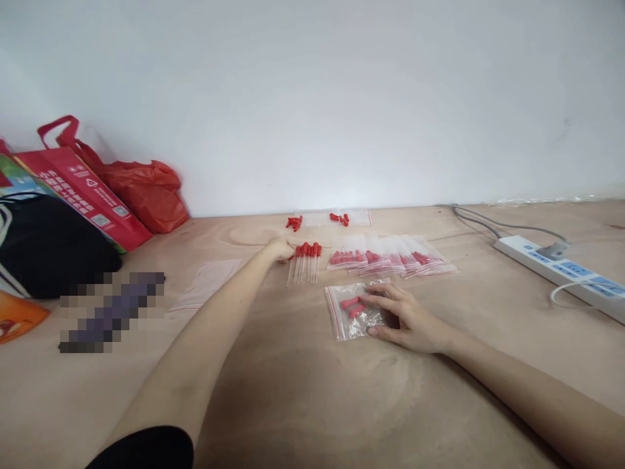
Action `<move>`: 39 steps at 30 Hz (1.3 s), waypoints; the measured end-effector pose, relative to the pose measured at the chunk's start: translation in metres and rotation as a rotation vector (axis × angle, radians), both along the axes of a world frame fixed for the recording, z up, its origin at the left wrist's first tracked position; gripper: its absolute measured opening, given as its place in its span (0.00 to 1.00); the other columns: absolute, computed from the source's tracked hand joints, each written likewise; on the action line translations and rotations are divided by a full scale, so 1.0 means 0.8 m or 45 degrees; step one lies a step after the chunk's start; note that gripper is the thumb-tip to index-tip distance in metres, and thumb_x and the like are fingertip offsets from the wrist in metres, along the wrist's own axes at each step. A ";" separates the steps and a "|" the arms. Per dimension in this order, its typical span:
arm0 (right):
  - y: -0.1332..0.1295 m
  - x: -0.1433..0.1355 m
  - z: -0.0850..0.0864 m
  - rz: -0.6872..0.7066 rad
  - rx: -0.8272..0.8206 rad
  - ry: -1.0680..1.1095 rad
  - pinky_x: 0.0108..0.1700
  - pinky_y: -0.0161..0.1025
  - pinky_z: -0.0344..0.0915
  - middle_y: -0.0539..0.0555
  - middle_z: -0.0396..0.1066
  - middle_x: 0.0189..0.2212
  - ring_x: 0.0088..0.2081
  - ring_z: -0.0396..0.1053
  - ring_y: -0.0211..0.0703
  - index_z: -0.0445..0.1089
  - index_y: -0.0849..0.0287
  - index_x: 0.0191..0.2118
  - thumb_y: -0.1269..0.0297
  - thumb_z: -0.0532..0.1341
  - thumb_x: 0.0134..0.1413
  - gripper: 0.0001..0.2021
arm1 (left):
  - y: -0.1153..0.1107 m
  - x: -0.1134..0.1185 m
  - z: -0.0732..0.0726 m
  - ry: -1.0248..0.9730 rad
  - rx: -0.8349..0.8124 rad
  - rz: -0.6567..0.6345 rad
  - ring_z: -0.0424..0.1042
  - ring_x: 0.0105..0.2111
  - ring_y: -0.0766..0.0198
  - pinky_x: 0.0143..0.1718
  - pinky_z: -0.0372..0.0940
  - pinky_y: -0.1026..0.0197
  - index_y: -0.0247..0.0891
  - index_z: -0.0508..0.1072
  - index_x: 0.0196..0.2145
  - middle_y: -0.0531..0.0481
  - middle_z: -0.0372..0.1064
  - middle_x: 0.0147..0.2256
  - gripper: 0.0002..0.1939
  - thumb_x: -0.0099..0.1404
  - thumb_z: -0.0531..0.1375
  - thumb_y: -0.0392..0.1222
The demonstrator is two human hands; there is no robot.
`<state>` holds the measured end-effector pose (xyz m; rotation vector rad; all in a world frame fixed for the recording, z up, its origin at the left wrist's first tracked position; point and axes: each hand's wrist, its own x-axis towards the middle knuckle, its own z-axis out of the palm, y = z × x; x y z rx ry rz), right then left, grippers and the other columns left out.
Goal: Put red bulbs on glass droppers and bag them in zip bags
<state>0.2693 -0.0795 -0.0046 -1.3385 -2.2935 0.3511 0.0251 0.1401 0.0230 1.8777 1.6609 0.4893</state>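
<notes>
My left hand [279,250] reaches to the left end of a row of glass droppers [306,264] with red rubber bulbs. Its fingers, partly hidden, are closed at the leftmost dropper [291,260]. Over a clear zip bag [342,326] rests my right hand [403,314], fingers apart and slightly bent, thumb at the bag's near edge. Inside that bag are red rubber bulbs [355,306]. Behind it, several filled zip bags [390,257] overlap in a row, with red bulbs showing through.
Loose red bulbs [294,223] and a further bag [359,217] lie near the wall. Flat zip bags [208,283] are beside my left forearm. A power strip [551,270] with cables is at right. Shopping bags [88,189] and a black bag [53,244] stand at left.
</notes>
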 end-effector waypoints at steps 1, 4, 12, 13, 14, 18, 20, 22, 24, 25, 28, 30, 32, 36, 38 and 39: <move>0.000 -0.001 0.000 -0.004 0.004 -0.002 0.52 0.53 0.54 0.60 0.57 0.53 0.54 0.54 0.53 0.59 0.52 0.55 0.50 0.57 0.49 0.27 | -0.001 0.000 0.001 -0.027 -0.030 0.023 0.66 0.42 0.59 0.40 0.65 0.52 0.34 0.63 0.48 0.45 0.62 0.46 0.15 0.64 0.53 0.43; -0.001 -0.004 0.000 -0.031 0.014 -0.048 0.52 0.55 0.51 0.60 0.57 0.53 0.54 0.54 0.53 0.58 0.52 0.55 0.49 0.55 0.50 0.27 | -0.006 -0.013 0.016 -0.128 -0.078 0.125 0.67 0.39 0.59 0.39 0.65 0.54 0.32 0.66 0.44 0.44 0.65 0.42 0.13 0.62 0.56 0.41; 0.003 -0.004 0.000 -0.049 0.003 -0.121 0.51 0.57 0.49 0.57 0.59 0.50 0.51 0.55 0.54 0.58 0.46 0.55 0.45 0.55 0.48 0.28 | -0.109 -0.066 0.032 -0.699 0.175 0.271 0.67 0.26 0.72 0.33 0.65 0.67 0.34 0.65 0.34 0.54 0.65 0.26 0.05 0.57 0.55 0.34; 0.003 -0.004 0.000 -0.048 0.000 -0.110 0.50 0.56 0.50 0.57 0.59 0.50 0.51 0.55 0.54 0.58 0.46 0.55 0.45 0.55 0.48 0.28 | -0.130 -0.066 0.026 -0.920 0.154 0.256 0.68 0.26 0.72 0.33 0.65 0.66 0.34 0.65 0.34 0.54 0.65 0.26 0.06 0.55 0.57 0.35; 0.004 -0.004 -0.001 -0.048 -0.002 -0.099 0.50 0.55 0.51 0.58 0.59 0.50 0.51 0.55 0.54 0.59 0.47 0.55 0.46 0.55 0.48 0.28 | -0.149 -0.065 0.019 -1.068 0.091 0.220 0.68 0.26 0.71 0.33 0.66 0.65 0.33 0.65 0.33 0.54 0.65 0.26 0.09 0.53 0.59 0.36; 0.003 -0.004 -0.002 -0.053 -0.012 -0.071 0.50 0.54 0.52 0.58 0.58 0.49 0.51 0.55 0.53 0.60 0.49 0.54 0.46 0.56 0.47 0.28 | -0.195 -0.054 -0.004 -1.280 0.029 0.234 0.68 0.28 0.70 0.33 0.66 0.65 0.33 0.66 0.33 0.55 0.66 0.26 0.17 0.45 0.64 0.40; 0.003 -0.004 -0.002 -0.048 -0.007 -0.065 0.51 0.55 0.52 0.59 0.58 0.49 0.51 0.55 0.53 0.60 0.49 0.55 0.46 0.56 0.47 0.28 | -0.200 -0.050 -0.008 -1.326 0.023 0.271 0.68 0.28 0.70 0.33 0.66 0.65 0.34 0.66 0.32 0.55 0.66 0.26 0.17 0.44 0.65 0.40; 0.003 -0.004 -0.003 -0.046 -0.002 -0.062 0.50 0.55 0.52 0.59 0.58 0.49 0.51 0.55 0.54 0.59 0.49 0.55 0.46 0.56 0.47 0.28 | -0.199 -0.048 -0.011 -1.355 0.006 0.295 0.68 0.28 0.71 0.34 0.66 0.65 0.34 0.66 0.32 0.56 0.66 0.26 0.17 0.44 0.65 0.40; 0.003 -0.003 -0.004 -0.054 -0.005 -0.059 0.50 0.56 0.52 0.59 0.58 0.49 0.50 0.55 0.54 0.59 0.48 0.55 0.46 0.56 0.47 0.28 | -0.197 -0.046 -0.013 -1.376 -0.006 0.299 0.68 0.28 0.71 0.34 0.66 0.66 0.34 0.66 0.32 0.56 0.66 0.26 0.17 0.44 0.65 0.40; 0.003 -0.003 -0.004 -0.060 -0.008 -0.057 0.50 0.56 0.52 0.59 0.58 0.49 0.50 0.55 0.55 0.59 0.48 0.55 0.46 0.56 0.47 0.28 | -0.196 -0.045 -0.014 -1.387 -0.009 0.300 0.68 0.28 0.72 0.35 0.66 0.66 0.34 0.66 0.32 0.56 0.66 0.26 0.16 0.44 0.65 0.40; 0.003 -0.002 -0.005 -0.069 -0.014 -0.044 0.50 0.57 0.52 0.59 0.58 0.49 0.51 0.55 0.55 0.60 0.47 0.54 0.46 0.56 0.47 0.27 | -0.197 -0.041 -0.018 -1.413 -0.027 0.302 0.69 0.27 0.72 0.35 0.66 0.66 0.34 0.66 0.32 0.57 0.66 0.26 0.16 0.45 0.65 0.39; 0.003 -0.002 -0.006 -0.068 -0.016 -0.015 0.51 0.57 0.52 0.58 0.58 0.49 0.51 0.54 0.54 0.60 0.48 0.54 0.47 0.57 0.46 0.27 | -0.199 -0.038 -0.020 -1.412 -0.043 0.303 0.69 0.28 0.72 0.36 0.66 0.65 0.34 0.66 0.31 0.57 0.66 0.26 0.16 0.45 0.65 0.39; 0.003 -0.003 -0.006 -0.058 -0.023 0.032 0.51 0.55 0.53 0.59 0.58 0.49 0.52 0.54 0.53 0.61 0.49 0.54 0.48 0.58 0.46 0.28 | -0.202 -0.035 -0.019 -1.388 -0.070 0.285 0.70 0.29 0.71 0.38 0.66 0.64 0.34 0.65 0.31 0.56 0.67 0.26 0.16 0.44 0.66 0.39; 0.003 -0.011 -0.008 -0.066 -0.030 0.132 0.51 0.51 0.56 0.60 0.58 0.48 0.51 0.56 0.51 0.62 0.54 0.53 0.50 0.60 0.45 0.29 | -0.209 -0.031 -0.015 -1.233 -0.176 0.126 0.72 0.31 0.67 0.40 0.66 0.60 0.34 0.65 0.30 0.53 0.70 0.27 0.17 0.44 0.66 0.41; 0.003 -0.014 -0.009 -0.098 -0.031 0.164 0.50 0.50 0.58 0.60 0.58 0.47 0.51 0.56 0.51 0.62 0.56 0.52 0.50 0.61 0.44 0.28 | -0.211 -0.030 -0.013 -1.152 -0.193 0.048 0.72 0.31 0.65 0.40 0.66 0.60 0.34 0.66 0.30 0.52 0.71 0.27 0.18 0.44 0.67 0.42; 0.003 -0.016 -0.009 -0.116 -0.031 0.175 0.50 0.50 0.58 0.60 0.58 0.47 0.50 0.57 0.52 0.63 0.56 0.52 0.51 0.61 0.44 0.28 | -0.211 -0.031 -0.012 -1.132 -0.186 0.035 0.72 0.31 0.65 0.40 0.66 0.59 0.34 0.66 0.30 0.52 0.71 0.27 0.18 0.44 0.67 0.43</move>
